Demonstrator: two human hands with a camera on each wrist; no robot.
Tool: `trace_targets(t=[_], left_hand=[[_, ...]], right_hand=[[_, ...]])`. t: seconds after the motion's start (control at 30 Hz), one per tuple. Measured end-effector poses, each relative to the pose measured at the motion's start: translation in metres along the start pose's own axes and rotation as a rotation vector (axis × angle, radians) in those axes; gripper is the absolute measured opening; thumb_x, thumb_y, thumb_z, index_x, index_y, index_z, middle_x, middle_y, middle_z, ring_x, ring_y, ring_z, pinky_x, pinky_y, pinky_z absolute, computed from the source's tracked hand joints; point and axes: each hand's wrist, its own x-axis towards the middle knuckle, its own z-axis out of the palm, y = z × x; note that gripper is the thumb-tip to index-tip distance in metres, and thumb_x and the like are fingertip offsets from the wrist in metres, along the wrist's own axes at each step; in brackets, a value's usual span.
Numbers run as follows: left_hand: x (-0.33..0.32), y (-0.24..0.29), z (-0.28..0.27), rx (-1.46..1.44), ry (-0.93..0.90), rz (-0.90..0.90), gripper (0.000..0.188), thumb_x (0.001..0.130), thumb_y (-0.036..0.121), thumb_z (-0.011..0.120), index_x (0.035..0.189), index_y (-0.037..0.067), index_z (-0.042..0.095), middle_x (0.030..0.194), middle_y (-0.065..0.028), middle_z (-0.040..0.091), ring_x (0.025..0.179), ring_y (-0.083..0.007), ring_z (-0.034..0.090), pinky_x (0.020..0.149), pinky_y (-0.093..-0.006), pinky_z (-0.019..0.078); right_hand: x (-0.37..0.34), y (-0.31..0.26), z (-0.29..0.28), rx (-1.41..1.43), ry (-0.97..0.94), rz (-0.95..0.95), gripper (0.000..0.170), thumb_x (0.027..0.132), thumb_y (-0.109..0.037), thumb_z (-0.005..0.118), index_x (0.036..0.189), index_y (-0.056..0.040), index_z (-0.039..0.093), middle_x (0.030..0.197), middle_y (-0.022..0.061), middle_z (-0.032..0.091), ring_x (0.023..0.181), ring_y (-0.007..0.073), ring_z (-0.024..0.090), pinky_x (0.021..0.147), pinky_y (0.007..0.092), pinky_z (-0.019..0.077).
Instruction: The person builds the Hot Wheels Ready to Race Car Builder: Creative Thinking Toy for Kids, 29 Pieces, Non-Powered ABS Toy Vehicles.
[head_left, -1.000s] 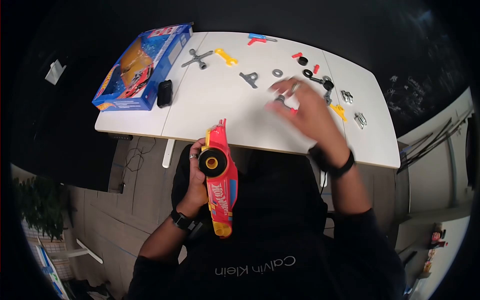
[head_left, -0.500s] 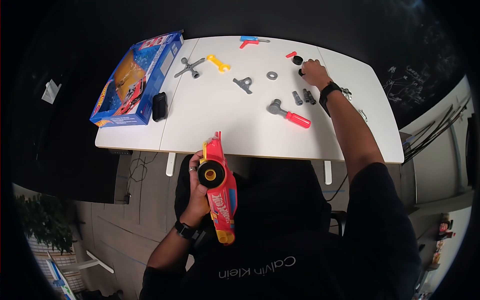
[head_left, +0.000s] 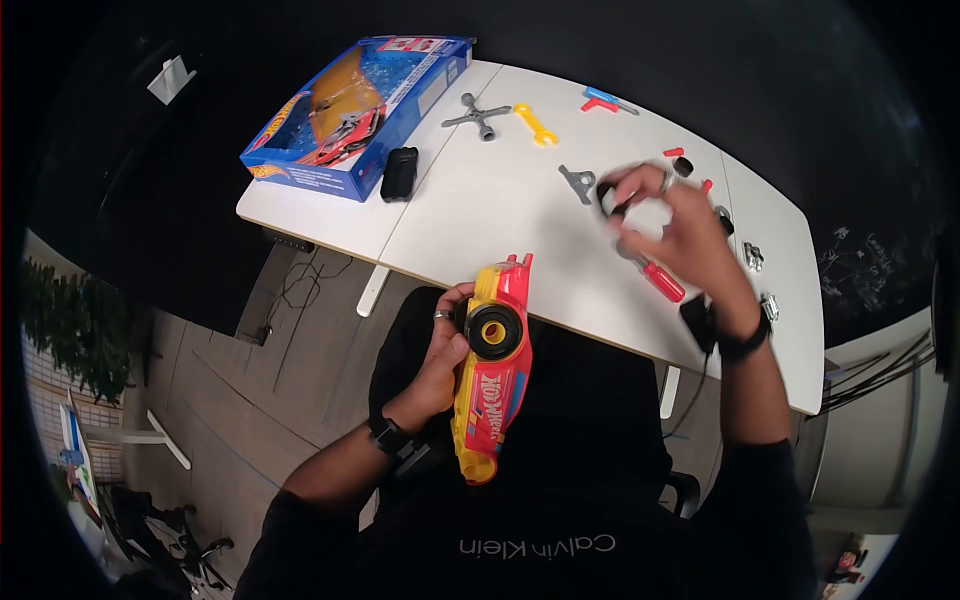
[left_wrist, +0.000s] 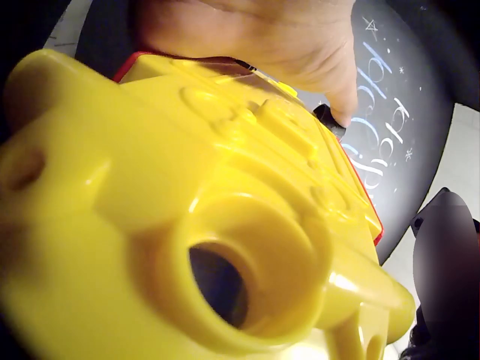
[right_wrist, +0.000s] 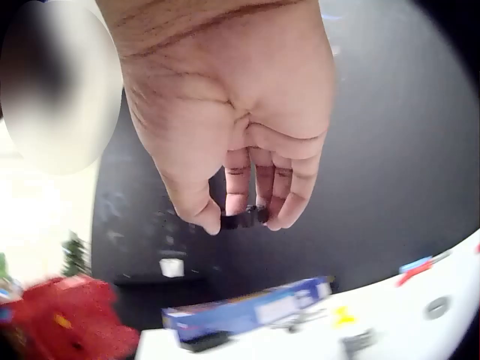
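Fingers of the right hand (head_left: 702, 245) pinch a black wheel (right_wrist: 241, 219), those of the left hand (head_left: 434, 372) grip the toy car (head_left: 492, 395); better align squarely, car steady.

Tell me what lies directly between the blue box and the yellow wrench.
A grey cross-shaped tool separates the box from the wrench, the head view shows.

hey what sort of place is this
Probably an office or shared workroom, judging by the long white-topped table, the matte black wall with white handwriting on it, and the leafy green plant.
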Motion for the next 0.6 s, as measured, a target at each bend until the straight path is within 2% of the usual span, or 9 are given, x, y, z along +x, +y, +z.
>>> trace_targets(t=[0.07, 0.13, 0.17, 0.23, 0.6], left_hand=[[0.0, 0.003, 0.005, 0.014, 0.018, 0.014, 0.088, 0.094, 0.063, 0.071, 0.152, 0.012, 0.028, 0.147, -0.0137, 0.047, 0.138, -0.0262, 0.054, 0.115, -0.0484, 0.0492], [0.0, 0.007, 0.011, 0.032, 0.036, 0.031, 0.088, 0.094, 0.062, 0.07, 0.152, 0.011, 0.028, 0.148, -0.0135, 0.046, 0.139, -0.0257, 0.052, 0.116, -0.0465, 0.0474], [-0.001, 0.009, 0.014, 0.004, 0.026, 0.02, 0.089, 0.095, 0.062, 0.07, 0.152, 0.01, 0.027, 0.148, -0.0136, 0.046, 0.141, -0.0251, 0.051, 0.118, -0.0452, 0.0454], [-0.002, 0.018, 0.019, -0.016, -0.017, -0.004, 0.091, 0.096, 0.062, 0.068, 0.154, 0.008, 0.024, 0.15, -0.0145, 0.044, 0.144, -0.0241, 0.047, 0.12, -0.0436, 0.0415], [-0.006, 0.021, 0.018, -0.011, -0.024, 0.032, 0.095, 0.095, 0.063, 0.07, 0.154, 0.008, 0.021, 0.152, -0.0159, 0.043, 0.143, -0.0244, 0.048, 0.119, -0.0431, 0.0435]], right_hand=[[-0.009, -0.06, 0.028, 0.024, -0.051, -0.017, 0.039, 0.088, -0.013, 0.082, 0.124, -0.0098, 0.068, 0.12, 0.0116, 0.07, 0.109, 0.0286, 0.069, 0.093, 0.0396, 0.0565], [-0.018, -0.089, 0.049, -0.067, -0.116, -0.111, 0.047, 0.087, -0.017, 0.082, 0.132, -0.0114, 0.068, 0.122, 0.0094, 0.069, 0.115, 0.0294, 0.066, 0.098, 0.0416, 0.0536], [-0.02, -0.097, 0.059, -0.136, -0.106, -0.144, 0.049, 0.084, -0.018, 0.085, 0.131, -0.0123, 0.07, 0.121, 0.0075, 0.071, 0.115, 0.0288, 0.066, 0.1, 0.0419, 0.0529], [-0.025, -0.101, 0.074, -0.234, -0.082, -0.174, 0.048, 0.082, -0.022, 0.087, 0.127, -0.0135, 0.074, 0.12, 0.0049, 0.071, 0.118, 0.0274, 0.064, 0.104, 0.0413, 0.051], [-0.027, -0.104, 0.088, -0.205, -0.072, -0.132, 0.052, 0.078, -0.021, 0.089, 0.127, -0.0133, 0.075, 0.11, 0.0049, 0.066, 0.106, 0.0269, 0.062, 0.099, 0.0399, 0.0488]])
